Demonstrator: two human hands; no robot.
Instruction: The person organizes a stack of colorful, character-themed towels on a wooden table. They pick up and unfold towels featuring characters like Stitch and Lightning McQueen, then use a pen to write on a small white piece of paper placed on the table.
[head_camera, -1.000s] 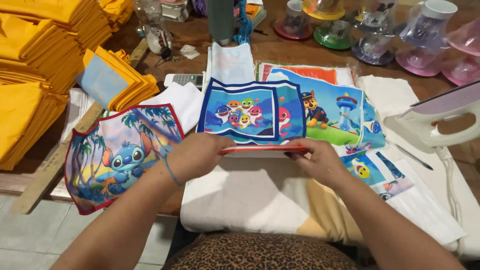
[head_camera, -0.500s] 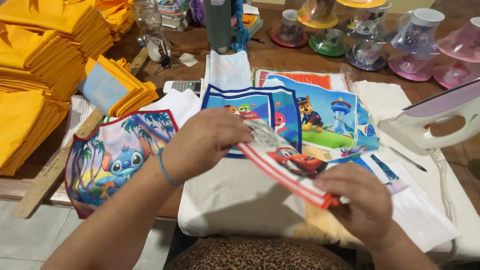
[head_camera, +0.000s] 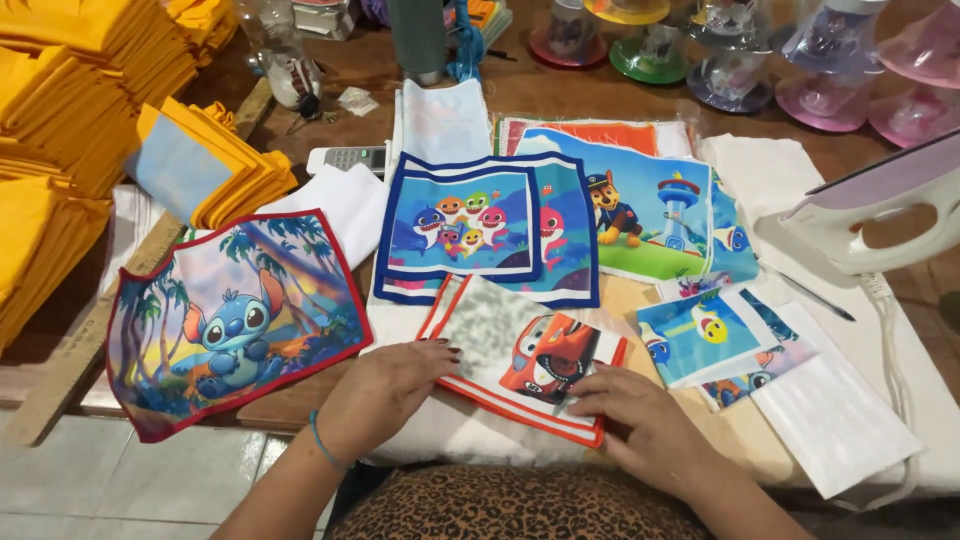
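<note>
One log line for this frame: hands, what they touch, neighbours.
left hand: flat on red-bordered car cloth | right hand: pressing its folded corner | neighbours: shark cloth above, blue creature cloth left, iron right

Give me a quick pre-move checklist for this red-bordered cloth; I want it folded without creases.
1. Left hand flat on the red-bordered cloth: ok.
2. Right hand pinning its near corner: ok.
3. Cloth lying flat: not ok, one corner is folded over.
4. Cloth clear of the shark print pieces: ok, just apart.
5. Iron away from both hands: ok.
6. Iron hot or off: cannot tell.
</note>
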